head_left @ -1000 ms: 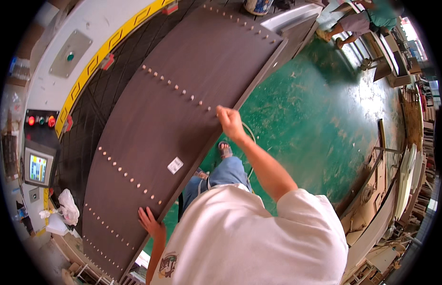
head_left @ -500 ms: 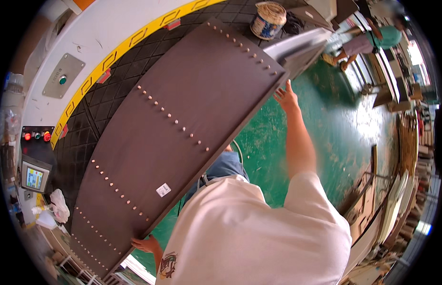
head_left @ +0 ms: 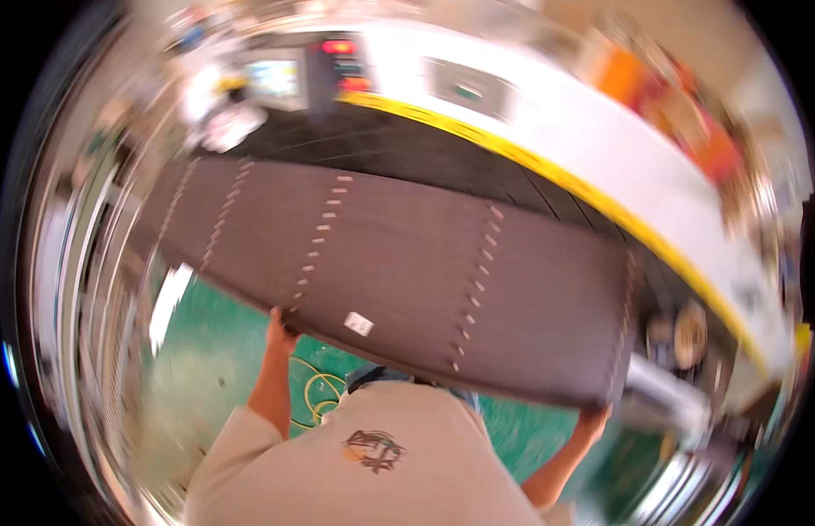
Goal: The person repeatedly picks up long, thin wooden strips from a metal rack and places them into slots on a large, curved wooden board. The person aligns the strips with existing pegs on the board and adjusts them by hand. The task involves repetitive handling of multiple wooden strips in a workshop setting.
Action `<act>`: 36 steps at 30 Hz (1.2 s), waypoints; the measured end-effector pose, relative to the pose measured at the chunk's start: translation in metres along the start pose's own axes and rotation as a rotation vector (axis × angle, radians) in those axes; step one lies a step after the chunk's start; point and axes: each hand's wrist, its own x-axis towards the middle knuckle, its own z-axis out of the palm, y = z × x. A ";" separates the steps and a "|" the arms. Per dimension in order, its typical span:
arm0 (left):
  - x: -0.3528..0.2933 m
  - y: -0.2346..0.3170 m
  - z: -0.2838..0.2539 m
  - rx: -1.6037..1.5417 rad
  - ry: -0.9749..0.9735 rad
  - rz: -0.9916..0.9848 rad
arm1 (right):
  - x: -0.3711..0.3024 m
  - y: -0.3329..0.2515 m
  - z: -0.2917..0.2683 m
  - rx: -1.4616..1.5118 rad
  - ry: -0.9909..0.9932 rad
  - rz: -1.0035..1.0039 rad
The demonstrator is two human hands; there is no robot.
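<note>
A long dark brown board spans the view, with rows of short pale dowels standing up across its face and a small white label by its near edge. My left hand is closed on that near edge, left of the label, its fingers partly hidden by the board. At the near right corner, my right hand grips the edge from below, blurred by motion. The board's far side lies over a black machine bed.
Beyond the bed runs a white machine housing with a yellow strip. A control screen and red-lit buttons are at the far left. A tub stands to the right. A yellow hose lies on the green floor.
My view has swung round, so the board now lies crosswise instead of slanting. Both hands remain at its near edge; the right hand's fingers, spread before, now wrap the corner.
</note>
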 end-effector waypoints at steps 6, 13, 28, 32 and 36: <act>-0.010 -0.001 -0.024 -0.017 0.302 -0.013 | -0.021 0.009 0.032 0.186 0.012 0.069; -0.005 -0.014 -0.116 0.143 -0.203 -0.029 | -0.152 0.006 0.222 0.205 0.086 -0.313; -0.117 0.230 -0.359 1.296 -0.734 -0.660 | -0.464 0.137 0.638 -0.571 -0.894 -0.594; -0.127 0.243 -0.397 1.342 -0.398 -0.654 | -0.567 0.213 0.682 -0.526 -1.186 -0.424; -0.131 0.198 -0.414 1.293 -0.164 -0.558 | -0.672 0.271 0.682 -0.492 -1.473 -0.080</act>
